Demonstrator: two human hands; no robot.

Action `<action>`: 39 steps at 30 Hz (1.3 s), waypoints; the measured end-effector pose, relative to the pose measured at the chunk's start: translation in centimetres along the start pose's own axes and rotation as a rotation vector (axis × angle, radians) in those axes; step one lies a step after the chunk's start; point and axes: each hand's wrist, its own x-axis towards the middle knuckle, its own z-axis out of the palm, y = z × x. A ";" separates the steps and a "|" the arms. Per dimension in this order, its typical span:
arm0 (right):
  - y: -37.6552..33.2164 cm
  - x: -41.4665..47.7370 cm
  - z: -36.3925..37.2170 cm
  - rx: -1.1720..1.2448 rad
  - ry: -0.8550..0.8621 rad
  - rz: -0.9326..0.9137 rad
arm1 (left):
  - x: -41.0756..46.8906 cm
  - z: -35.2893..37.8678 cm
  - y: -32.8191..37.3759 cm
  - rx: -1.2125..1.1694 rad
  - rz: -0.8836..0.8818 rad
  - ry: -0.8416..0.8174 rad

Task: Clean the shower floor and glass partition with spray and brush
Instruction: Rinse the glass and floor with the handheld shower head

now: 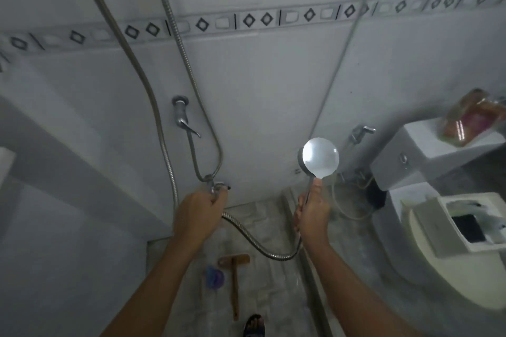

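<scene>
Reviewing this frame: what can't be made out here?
Head view only.
1. The tap: mostly covered by the left hand gripping it, so its setting is unreadable.
2. The shower head, held by the right hand: glare washes out its disc.
3. The blue item beside the brush: too blurred to identify.
4. The foot: cut off by the bottom edge.

No text, brand or number could be read anywhere. The reddish-brown plastic packet (471,117) on the white ceramic toilet tank (438,142), at the right edge of the frame, was too blurred to show any print. The blue plastic bottle (214,276) on the grey shower floor (273,282), at the lower centre, was blurred as well.
</scene>
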 end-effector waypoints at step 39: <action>-6.1 4.6 17.0 -0.201 -0.514 0.017 | 15.3 -4.4 -1.7 0.194 -0.303 0.119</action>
